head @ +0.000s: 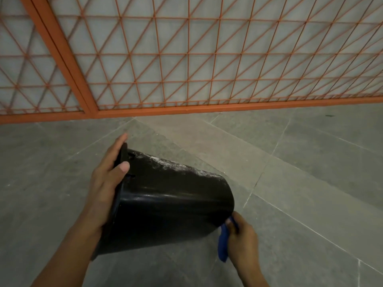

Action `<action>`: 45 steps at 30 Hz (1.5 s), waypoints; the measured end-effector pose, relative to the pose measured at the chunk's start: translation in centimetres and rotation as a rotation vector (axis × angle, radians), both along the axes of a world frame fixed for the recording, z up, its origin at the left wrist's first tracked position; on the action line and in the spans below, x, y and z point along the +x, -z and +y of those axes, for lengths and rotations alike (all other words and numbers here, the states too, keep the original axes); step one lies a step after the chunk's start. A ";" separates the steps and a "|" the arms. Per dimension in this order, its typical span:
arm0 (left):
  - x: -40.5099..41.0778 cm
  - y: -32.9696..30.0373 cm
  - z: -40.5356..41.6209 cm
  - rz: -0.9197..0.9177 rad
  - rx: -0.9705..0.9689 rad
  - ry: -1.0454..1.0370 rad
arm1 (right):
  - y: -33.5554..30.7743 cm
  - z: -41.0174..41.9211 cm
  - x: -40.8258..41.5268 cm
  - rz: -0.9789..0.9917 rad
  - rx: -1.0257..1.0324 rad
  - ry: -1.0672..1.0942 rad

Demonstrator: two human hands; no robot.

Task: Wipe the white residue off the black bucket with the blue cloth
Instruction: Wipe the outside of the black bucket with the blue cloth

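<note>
Bucket (165, 204) held sideways over floor, left hand (105, 183) gripping rim at 9 o'clock, right hand (242, 239) pinching cloth (222, 245) by base. Best roll residue (186, 167) from 12 o'clock toward cloth, press firmly.

Colours as I see them: bucket (165, 199) is glossy black, with a white powdery residue (176, 164) streaked along its upper side, thickest toward the base end. Cloth (223, 243) is solid deep blue, no pattern I can make out. Floor (310, 162) is grey tile with thin pale grout lines and faint mottling. Fence (186, 59) behind is orange-red, thin wires forming a grid with diagonals, so a triangle pattern, against a flat pale grey backing. Frame bars are the same orange-red.
</note>
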State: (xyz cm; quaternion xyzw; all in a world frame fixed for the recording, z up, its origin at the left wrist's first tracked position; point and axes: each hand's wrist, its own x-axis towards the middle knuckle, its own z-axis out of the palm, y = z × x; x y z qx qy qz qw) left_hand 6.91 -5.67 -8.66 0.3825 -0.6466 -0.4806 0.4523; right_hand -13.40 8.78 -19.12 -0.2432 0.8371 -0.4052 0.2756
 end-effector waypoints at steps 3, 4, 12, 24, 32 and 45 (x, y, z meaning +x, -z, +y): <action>-0.2 -0.3 -0.3 -0.038 -0.028 -0.024 | -0.2 -0.2 0.6 -0.025 -0.011 -0.073; -0.1 -0.7 -0.4 -0.044 -0.032 -0.030 | -0.3 -0.2 0.7 -0.034 -0.019 -0.095; -0.5 -2.9 1.3 -0.303 -0.308 -0.001 | 0.7 -0.3 1.1 -0.031 0.025 -0.223; -1.9 -2.4 0.6 -0.232 -0.221 0.083 | -4.2 -1.4 1.4 0.204 -0.536 -0.315; -1.4 -2.9 0.3 -0.219 -0.235 0.105 | -4.2 -1.3 1.5 0.221 -0.437 -0.271; -1.3 -3.1 0.6 -0.279 -0.341 0.229 | -5.3 -2.1 1.8 0.200 -0.485 -0.320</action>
